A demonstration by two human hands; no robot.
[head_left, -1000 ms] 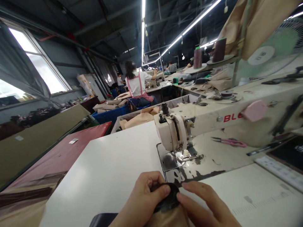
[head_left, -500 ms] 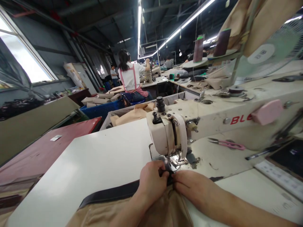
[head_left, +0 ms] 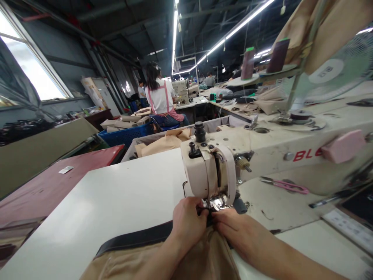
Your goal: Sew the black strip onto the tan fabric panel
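Two hands, left hand (head_left: 188, 221) and right hand (head_left: 233, 229), on one dark strap (head_left: 136, 239).

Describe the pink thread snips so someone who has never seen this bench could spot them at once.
Start at the cream sewing machine with red lettering on its arm. Under that arm, right of the needle head and beyond the right hand, the pink thread snips lie flat on the worn machine bed. They are the only pink-handled tool lying there, blades pointing left toward the needle, unlike the pink block stuck to the arm above.
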